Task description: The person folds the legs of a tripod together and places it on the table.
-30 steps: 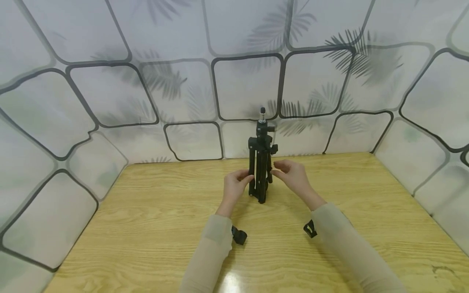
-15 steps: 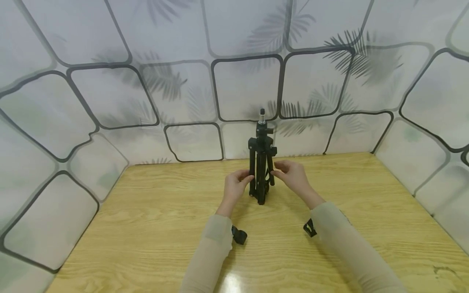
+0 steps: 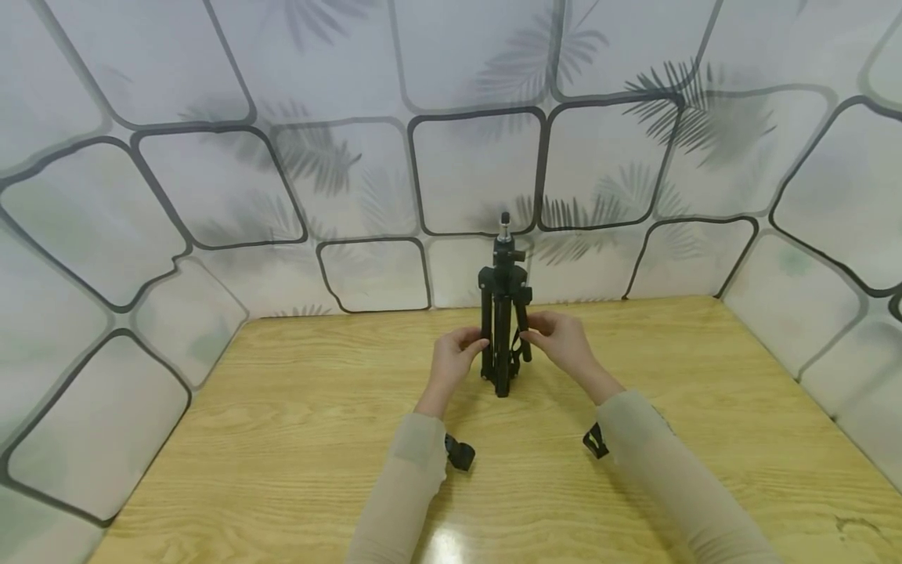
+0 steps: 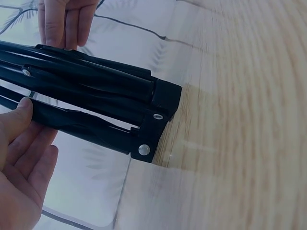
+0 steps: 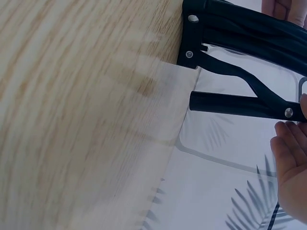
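A black light stand stands upright on the wooden table, its silver spigot with a dark tip pointing up. My left hand pinches its left leg between thumb and fingers; the left wrist view shows the thumb on that leg. On the other side, my right hand holds the right leg. That leg's lower end is swung a little away from the centre, and a brace joins it to the base hub. The remaining leg is close to the centre. Part of the right thumb is cut off in the right wrist view.
The table reaches to a patterned fabric backdrop behind the stand and at both sides. A black device sits at the left wrist, another black piece at the right wrist.
The right leg has swung slightly outward from the stand's centre, with the right hand at it. The stand has shifted a little toward me; the left hand stays almost in place.
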Motion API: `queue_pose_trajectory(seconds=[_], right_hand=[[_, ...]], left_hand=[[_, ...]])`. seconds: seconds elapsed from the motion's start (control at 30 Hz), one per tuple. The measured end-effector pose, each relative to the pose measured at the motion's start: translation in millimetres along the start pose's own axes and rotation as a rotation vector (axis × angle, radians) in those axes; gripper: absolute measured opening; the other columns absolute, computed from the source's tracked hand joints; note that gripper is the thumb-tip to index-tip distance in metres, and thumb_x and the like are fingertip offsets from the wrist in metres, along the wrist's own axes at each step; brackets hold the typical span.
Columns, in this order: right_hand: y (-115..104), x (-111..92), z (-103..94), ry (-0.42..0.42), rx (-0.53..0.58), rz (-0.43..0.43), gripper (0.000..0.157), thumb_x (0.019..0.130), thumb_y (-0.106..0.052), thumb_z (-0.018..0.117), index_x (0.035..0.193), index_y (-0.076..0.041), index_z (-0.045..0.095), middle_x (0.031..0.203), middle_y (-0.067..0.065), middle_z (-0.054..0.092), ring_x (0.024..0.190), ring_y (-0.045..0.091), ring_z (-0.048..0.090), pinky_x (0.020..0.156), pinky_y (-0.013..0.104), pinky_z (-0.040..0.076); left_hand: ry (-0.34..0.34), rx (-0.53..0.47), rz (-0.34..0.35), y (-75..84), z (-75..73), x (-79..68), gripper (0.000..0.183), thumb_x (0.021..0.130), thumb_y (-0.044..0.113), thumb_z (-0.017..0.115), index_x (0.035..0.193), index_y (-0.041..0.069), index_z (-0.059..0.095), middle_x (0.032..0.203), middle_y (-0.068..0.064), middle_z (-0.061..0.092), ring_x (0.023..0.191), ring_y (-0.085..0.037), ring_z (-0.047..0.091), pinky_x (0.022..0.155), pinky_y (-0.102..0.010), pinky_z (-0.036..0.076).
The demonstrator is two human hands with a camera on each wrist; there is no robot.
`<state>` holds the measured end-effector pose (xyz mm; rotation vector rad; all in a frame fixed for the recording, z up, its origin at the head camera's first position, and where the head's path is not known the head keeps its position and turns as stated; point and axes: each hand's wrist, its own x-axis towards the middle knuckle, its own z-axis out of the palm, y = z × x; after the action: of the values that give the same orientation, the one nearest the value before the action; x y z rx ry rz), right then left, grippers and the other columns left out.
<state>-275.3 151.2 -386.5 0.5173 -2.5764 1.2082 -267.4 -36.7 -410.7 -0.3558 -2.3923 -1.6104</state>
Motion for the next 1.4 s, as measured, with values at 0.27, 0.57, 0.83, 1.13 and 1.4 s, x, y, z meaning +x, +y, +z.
queue_pose_trajectory(seconds=[0.27,0.57,0.83,1.13,1.4], right_hand=[[-0.9,1.0,1.1,0.007,0.01,0.012,0.027,0.072,-0.023,0.058,0.094,-0.009,0.056,0.09,0.006,0.057,0.079,0.019,0.053,0.065,0.031,0.042],[1.7,4.6,2.0,0.03,0.017,0.027,0.021,0.071,-0.023,0.058,0.088,-0.011,0.058,0.082,0.002,0.058,0.072,0.013,0.054,0.06,0.027,0.043],[1.9,4.3,1.8,0.032,0.003,0.023,0.019,0.071,-0.023,0.058,0.087,-0.012,0.058,0.081,0.001,0.058,0.07,0.012,0.053,0.059,0.028,0.043],[3.3,4.0,2.6,0.044,0.011,0.002,0.021,0.071,-0.024,0.058,0.087,-0.011,0.058,0.08,0.002,0.058,0.069,0.013,0.054,0.058,0.028,0.043],[3.4,2.7,2.3,0.056,0.025,-0.011,0.02,0.071,-0.024,0.058,0.087,-0.011,0.058,0.081,0.002,0.058,0.069,0.012,0.054,0.058,0.028,0.043]], left_hand=[[-0.013,0.01,0.004,-0.9,0.8,0.3,0.025,0.072,0.025,0.054,0.089,0.008,0.059,0.08,0.001,0.057,0.07,-0.007,0.051,0.059,-0.02,0.042],[0.039,0.0,0.027,0.9,2.8,-0.8,0.023,0.071,0.024,0.057,0.088,0.008,0.06,0.078,0.001,0.058,0.068,-0.007,0.052,0.059,-0.02,0.042],[0.119,0.005,0.029,3.0,4.5,-5.4,0.025,0.07,0.024,0.059,0.087,0.006,0.06,0.083,-0.002,0.059,0.074,-0.009,0.054,0.062,-0.02,0.042],[0.294,0.073,0.172,-76.5,41.9,16.2,0.024,0.066,0.041,0.057,0.083,0.024,0.06,0.08,0.013,0.057,0.069,0.0,0.051,0.056,-0.018,0.042],[0.124,0.019,0.14,-11.3,28.1,-13.9,0.028,0.066,0.037,0.06,0.085,0.017,0.061,0.079,0.008,0.058,0.071,-0.003,0.053,0.062,-0.021,0.042]])
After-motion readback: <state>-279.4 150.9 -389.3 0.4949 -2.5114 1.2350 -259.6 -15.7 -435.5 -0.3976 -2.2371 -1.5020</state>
